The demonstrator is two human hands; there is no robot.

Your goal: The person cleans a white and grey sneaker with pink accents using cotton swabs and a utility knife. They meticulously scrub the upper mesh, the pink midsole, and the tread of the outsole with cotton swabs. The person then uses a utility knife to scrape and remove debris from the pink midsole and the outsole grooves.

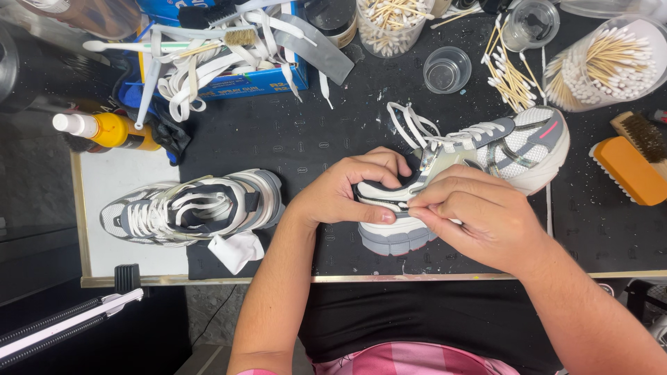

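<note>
Head view: both hands on grey-white sneaker, laces loose.

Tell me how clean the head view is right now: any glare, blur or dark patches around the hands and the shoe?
Head view: even overhead light, both hands, left hand and right hand, and the held sneaker sharp; soft shadows only beneath them on the black mat; mild glare on the plastic cups; lower left corner dark.

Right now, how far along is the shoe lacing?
Done: the other sneaker on the left sits laced. In hand: left hand steadies the sneaker at the heel; right hand pinches near its collar. Left: its white laces hang loose at the tongue.
</note>
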